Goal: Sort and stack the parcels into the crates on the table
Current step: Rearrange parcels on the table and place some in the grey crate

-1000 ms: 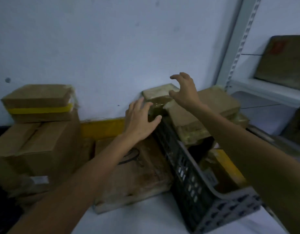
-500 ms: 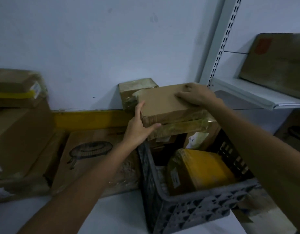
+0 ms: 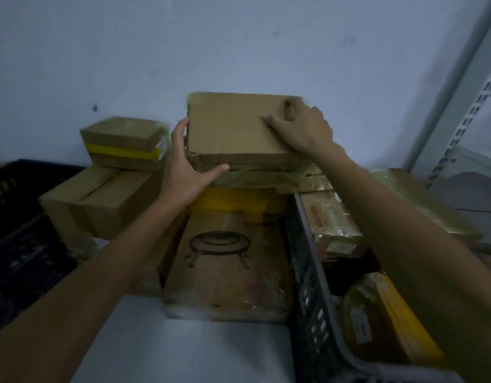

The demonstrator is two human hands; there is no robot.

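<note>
A brown cardboard parcel (image 3: 233, 125) is gripped level above the flat printed box (image 3: 227, 269), its long axis running left to right. It is clasped at its left end by the left hand (image 3: 183, 172), while the right hand (image 3: 302, 128) is pressed on top. Beside it, a dark crate (image 3: 313, 308) is filled with a yellow parcel (image 3: 377, 316) and a taped one (image 3: 332, 225). Stacked boxes (image 3: 100, 205) are set on the worktop (image 3: 183, 352) at left.

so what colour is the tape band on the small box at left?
Yellow, wrapped around the small box on the stack at left; head view.
</note>
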